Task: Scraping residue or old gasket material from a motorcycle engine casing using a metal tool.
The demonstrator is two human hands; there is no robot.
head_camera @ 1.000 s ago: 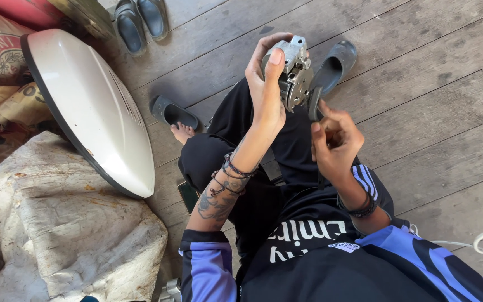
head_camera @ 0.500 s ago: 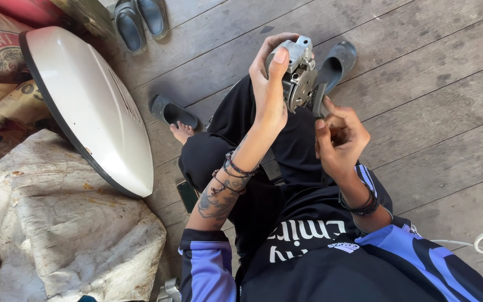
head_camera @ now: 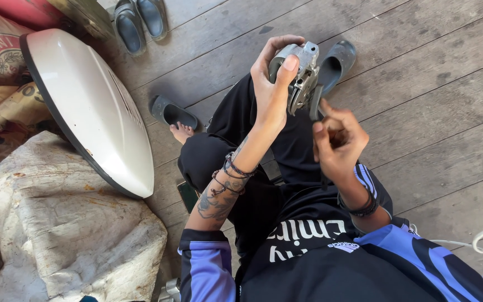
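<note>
Grinder head (head_camera: 300, 75) sits gripped in left hand (head_camera: 272, 84), above right hand (head_camera: 336, 140).

right hand (head_camera: 339, 142) drawn closer to metal part (head_camera: 300, 75)

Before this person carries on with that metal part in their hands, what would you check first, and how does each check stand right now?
1. Left hand grips the grey metal machine part firmly: ok.
2. Right hand pinches the small dark flat piece at the part's edge: ok.
3. Piece seated properly on the part: cannot tell.
4. Part held above the lap, off the grey wooden plank floor: ok.
5. White curved plastic cover lies apart from both hands: ok.
</note>
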